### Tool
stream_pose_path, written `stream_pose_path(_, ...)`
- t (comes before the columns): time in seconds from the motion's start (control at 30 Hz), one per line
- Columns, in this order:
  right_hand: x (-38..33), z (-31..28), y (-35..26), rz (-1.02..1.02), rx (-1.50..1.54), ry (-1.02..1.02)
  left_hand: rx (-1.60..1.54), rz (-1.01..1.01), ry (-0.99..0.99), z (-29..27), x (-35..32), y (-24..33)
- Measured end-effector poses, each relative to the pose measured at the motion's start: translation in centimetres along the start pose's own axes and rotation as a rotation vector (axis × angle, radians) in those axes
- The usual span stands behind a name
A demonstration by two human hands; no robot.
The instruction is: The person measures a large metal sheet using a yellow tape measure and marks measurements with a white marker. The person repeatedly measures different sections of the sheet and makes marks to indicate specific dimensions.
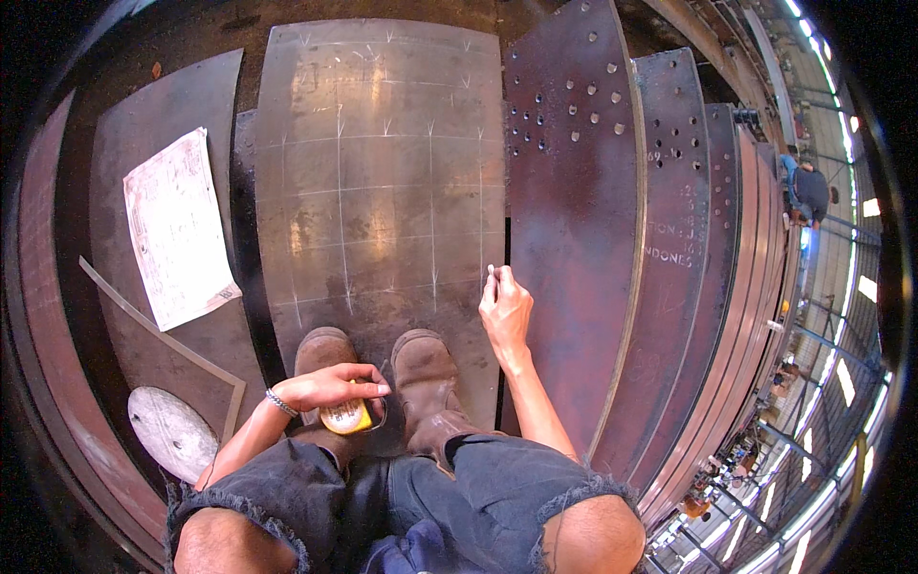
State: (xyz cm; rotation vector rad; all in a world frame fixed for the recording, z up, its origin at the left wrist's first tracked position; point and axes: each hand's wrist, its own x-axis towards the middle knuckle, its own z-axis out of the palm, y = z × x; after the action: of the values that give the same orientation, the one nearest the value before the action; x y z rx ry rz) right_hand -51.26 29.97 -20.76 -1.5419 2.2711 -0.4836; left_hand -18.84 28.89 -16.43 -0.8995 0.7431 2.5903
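Note:
My left hand point(335, 386) is wrapped over a yellow tape measure point(346, 417), held low in front of my boots. My right hand point(506, 308) pinches a short white chalk stick point(491, 270), its tip at the right edge of a flat steel plate point(382, 220). White lines cross this plate in a grid, with arrow-like marks along them. My brown boots point(426, 368) stand on the plate's near end.
To the left, a paper drawing point(182, 230) lies on another plate, near a metal angle square point(172, 344) and an oval metal disc point(172, 432). Reddish beams with holes point(574, 191) stand close on the right. A person point(808, 191) is bent over at far right.

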Motion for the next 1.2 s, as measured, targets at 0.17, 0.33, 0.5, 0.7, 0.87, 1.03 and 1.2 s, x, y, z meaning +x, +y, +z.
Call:
stream_pose_path(0.17, 0.0, -0.1, -0.4, -0.017, 0.034, -0.007, -0.019, -0.015, -0.032, -0.2, 0.1, 0.0)
stream_pose_path(0.33, -0.5, 0.7, -0.2, -0.092, 0.048, 0.001, 0.024, -0.008, -0.026, 0.0, 0.0, 0.5)
stream_pose_path(0.5, -1.9, -0.3, -1.4, -0.053, 0.083, -0.134, -0.011, 0.005, -0.03, -0.1, -0.1, 0.1)
stream_pose_path(0.7, -3.6, -0.8, 0.3, -0.002, 0.04, -0.08, -0.006, -0.001, 0.008, 0.1, -0.2, 0.4)
stream_pose_path(0.87, -0.8, -0.8, 1.0, -0.036, 0.027, -0.006, -0.014, 0.014, -0.005, 0.1, -0.1, 0.4)
stream_pose_path(1.03, 0.8, -0.7, 1.0, -0.039, 0.101, -0.045, -0.027, 0.024, -0.003, 0.1, 0.0, 0.2)
stream_pose_path(1.2, 1.1, -0.3, 1.6, 0.038, 0.29, -0.061, -0.003, 0.053, 0.0, 0.0, 0.1, -0.2)
